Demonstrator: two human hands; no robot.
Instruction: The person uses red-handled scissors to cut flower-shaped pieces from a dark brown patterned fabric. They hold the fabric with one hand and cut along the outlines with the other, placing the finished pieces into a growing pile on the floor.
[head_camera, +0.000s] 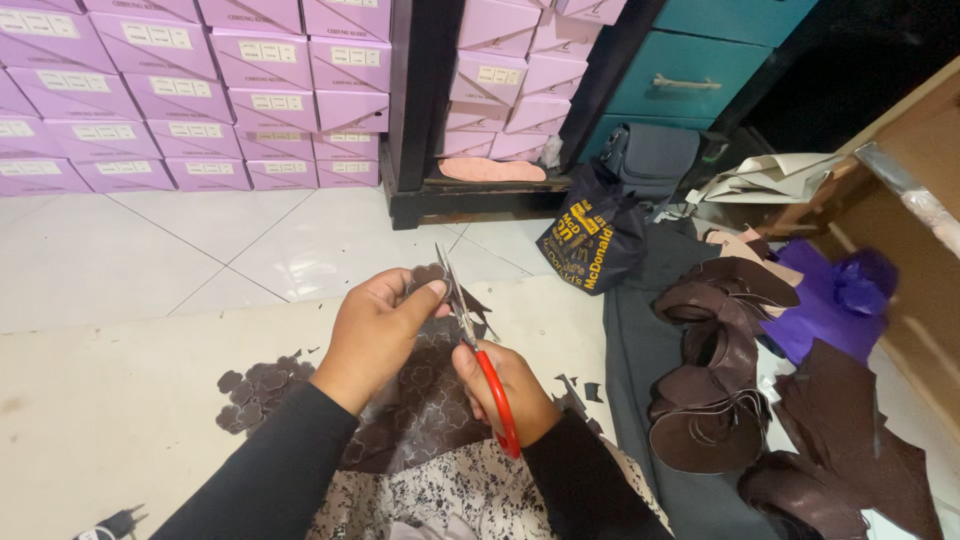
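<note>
My left hand (375, 335) pinches a small dark brown flower-shaped leather piece (428, 274) at its top edge. My right hand (508, 390) grips red-handled scissors (470, 330), whose blades point up and meet the piece beside my left thumb. Under both hands lies a dark brown leather sheet (425, 400) embossed with flower shapes, draped over my lap. A pile of cut flower pieces (258, 385) rests on the cream mat to the left of my left wrist.
Stacked lilac shoe boxes (200, 90) line the back wall and a dark shelf (440, 190). A dark printed bag (590, 240) stands at centre right. Curled brown leather cut-outs (715, 380) and purple material (830, 300) lie on the right. Teal drawers (690, 70) stand behind.
</note>
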